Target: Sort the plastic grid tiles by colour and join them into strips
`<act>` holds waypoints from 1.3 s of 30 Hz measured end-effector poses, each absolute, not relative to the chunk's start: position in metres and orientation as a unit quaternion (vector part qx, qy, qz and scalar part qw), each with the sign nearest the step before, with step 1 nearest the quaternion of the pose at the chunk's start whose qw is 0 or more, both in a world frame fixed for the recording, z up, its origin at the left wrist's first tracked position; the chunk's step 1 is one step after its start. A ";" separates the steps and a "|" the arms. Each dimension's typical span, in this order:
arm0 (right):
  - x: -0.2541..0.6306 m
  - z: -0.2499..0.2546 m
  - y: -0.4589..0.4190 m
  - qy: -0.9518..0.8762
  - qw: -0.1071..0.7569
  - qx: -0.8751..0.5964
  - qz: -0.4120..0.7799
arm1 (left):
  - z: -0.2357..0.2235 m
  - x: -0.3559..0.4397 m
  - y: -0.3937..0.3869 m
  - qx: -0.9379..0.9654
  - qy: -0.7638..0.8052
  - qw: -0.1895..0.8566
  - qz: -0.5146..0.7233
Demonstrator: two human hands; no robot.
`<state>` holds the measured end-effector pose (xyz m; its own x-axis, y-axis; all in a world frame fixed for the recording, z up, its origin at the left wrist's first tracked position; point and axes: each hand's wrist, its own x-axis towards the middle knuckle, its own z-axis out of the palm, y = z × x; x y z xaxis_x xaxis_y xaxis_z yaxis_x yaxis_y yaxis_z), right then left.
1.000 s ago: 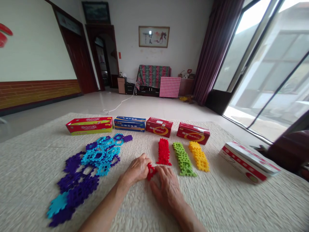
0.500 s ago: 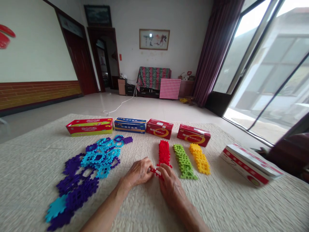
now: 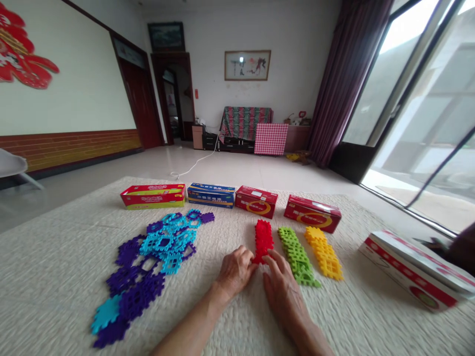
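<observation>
Three tile strips (image 3: 297, 254) are lined up; the red one (image 3: 263, 241) is touched by the half-curled left hand (image 3: 235, 271) and right hand (image 3: 284, 291), grip unclear; blue and purple tiles (image 3: 163, 244) are left piled.

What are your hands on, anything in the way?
Left hand and right hand at near end of red plastic tile stack, both touching it. Green tile stack beside right hand, not blocking.

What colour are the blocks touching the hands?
The stack of plastic blocks is red; it shows best in the head view.
</observation>
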<state>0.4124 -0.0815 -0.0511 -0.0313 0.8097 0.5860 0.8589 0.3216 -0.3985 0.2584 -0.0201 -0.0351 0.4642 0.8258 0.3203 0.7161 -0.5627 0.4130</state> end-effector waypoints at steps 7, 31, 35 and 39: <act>0.412 -0.057 -0.079 -0.738 0.352 -0.570 -0.080 | -0.035 0.259 -0.020 0.838 0.461 0.121 0.263; 0.407 -0.062 -0.075 -0.773 0.345 -0.510 -0.152 | -0.032 0.215 -0.009 0.777 0.480 0.141 0.381; 0.355 -0.052 -0.071 -0.798 0.341 -0.487 -0.095 | -0.013 0.154 0.000 0.708 0.562 0.065 0.423; 0.283 -0.038 -0.052 -0.813 0.367 -0.452 -0.023 | -0.003 0.093 0.010 0.650 0.648 -0.031 0.395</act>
<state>0.2830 -0.0520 -0.0376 -0.3216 0.7183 0.6169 0.7522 0.5895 -0.2944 0.0926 0.0102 -0.0030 -0.1522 0.8180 0.5547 0.8673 -0.1587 0.4719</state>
